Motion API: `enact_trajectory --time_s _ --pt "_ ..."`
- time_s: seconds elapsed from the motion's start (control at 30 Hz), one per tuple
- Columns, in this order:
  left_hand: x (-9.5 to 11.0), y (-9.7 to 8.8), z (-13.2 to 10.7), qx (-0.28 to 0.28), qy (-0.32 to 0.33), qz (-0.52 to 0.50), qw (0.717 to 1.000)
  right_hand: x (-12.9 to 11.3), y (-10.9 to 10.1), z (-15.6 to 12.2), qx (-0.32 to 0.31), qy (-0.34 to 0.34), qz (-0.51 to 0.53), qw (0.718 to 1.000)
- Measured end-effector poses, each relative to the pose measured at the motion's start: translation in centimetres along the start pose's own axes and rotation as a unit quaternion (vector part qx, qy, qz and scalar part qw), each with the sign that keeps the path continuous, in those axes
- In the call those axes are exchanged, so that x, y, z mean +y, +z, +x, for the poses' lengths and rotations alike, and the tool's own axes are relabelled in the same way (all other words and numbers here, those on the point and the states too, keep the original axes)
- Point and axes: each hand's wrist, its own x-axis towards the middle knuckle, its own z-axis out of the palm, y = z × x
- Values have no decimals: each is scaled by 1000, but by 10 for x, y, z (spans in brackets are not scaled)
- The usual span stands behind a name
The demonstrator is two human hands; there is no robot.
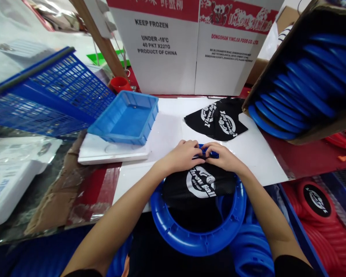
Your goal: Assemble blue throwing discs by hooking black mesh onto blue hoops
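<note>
Fingertips of both hands meet at the far edge of the blue plastic ring (198, 234), pinched together over the rim where the black mesh fabric with the white "Throw Ball" print (200, 184) wraps onto it. My left hand (182, 155) curls knuckles-up, thumb tucked toward the fabric; my right hand (223, 157) mirrors it, and the two touch at the middle. Both sets of fingers are closed on the mesh and rim together, not spread.

That ring lies flat directly beneath my hands, overhanging the near edge of the white table top (167, 130), with the open hoop stretching back toward me. Mesh covers only the far part; the near arc is bare. Both forearms reach forward and converge, wrists low, neither hand nearer than the other.

Just beyond my knuckles lie more black printed mesh pieces (219, 122). A shallow blue plastic tray (126, 120) sits to the far left, and a cardboard box of stacked blue rings (296, 88) stands tilted at the right. Red finished discs (317, 215) lie lower right.
</note>
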Motion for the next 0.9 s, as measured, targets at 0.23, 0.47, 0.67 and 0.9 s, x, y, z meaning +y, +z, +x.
enact_trajectory --time_s 0.23,0.47,0.67,0.9 --pt "-11 1 -6 129 4 -185 974 -4 -1 5 -19 4 5 1000" --pt "-14 2 -3 148 -30 -187 971 -7 -19 21 -83 135 107 982" --pt "-10 5 -2 153 -49 -166 973 -2 -14 27 -46 129 67 988" --pt "-10 8 -1 141 -53 -158 976 -5 -7 21 -5 109 33 993"
